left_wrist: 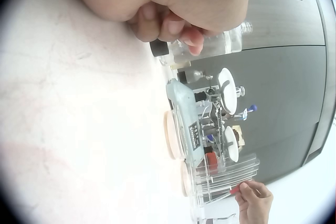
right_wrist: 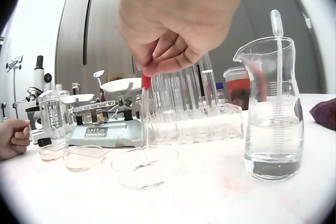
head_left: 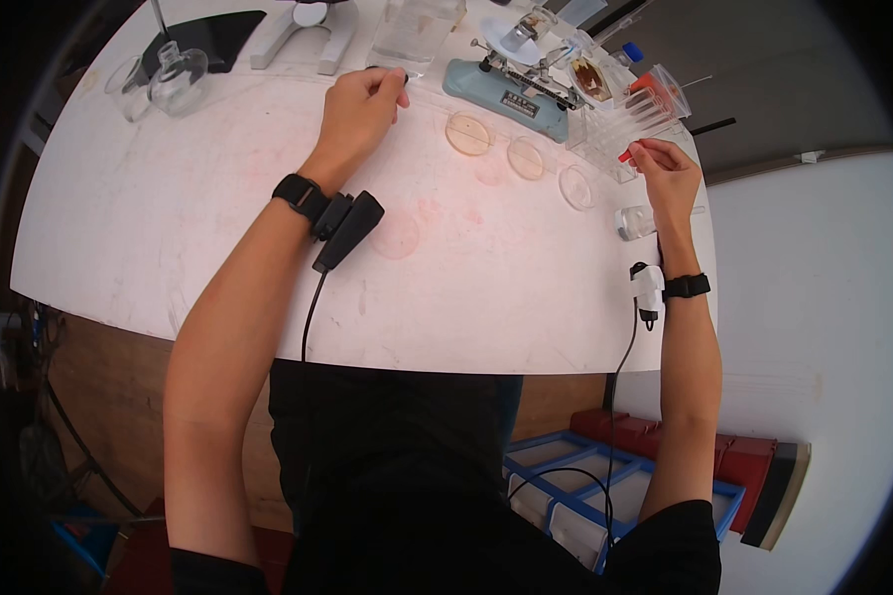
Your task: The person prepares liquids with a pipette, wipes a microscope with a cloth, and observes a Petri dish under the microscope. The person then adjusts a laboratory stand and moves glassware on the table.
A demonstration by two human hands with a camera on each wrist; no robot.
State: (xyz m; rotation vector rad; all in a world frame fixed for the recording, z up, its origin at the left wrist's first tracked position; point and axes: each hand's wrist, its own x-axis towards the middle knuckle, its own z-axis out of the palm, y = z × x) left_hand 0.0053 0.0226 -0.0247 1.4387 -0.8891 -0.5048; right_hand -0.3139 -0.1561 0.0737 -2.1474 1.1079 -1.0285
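Beside test tubes (right_wrist: 190,90) | right hand (right_wrist: 176,29) pinches red-topped dropper (right_wrist: 146,98) | near-vertical, tip down

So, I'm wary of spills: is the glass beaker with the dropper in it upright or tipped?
Upright. The beaker stands on its base, spout at the top, with clear liquid level inside.

At the far left, a round flask (head_left: 179,87) stands beside a glass beaker (head_left: 127,94), near a black stand base (head_left: 230,38). Right of them is a white forked base (head_left: 337,52). Farther right sits a pale-blue balance (head_left: 501,97), with clear test tubes (head_left: 625,117) to its right. A blue-framed crate (head_left: 549,454) is below the table (head_left: 198,188), at the right.
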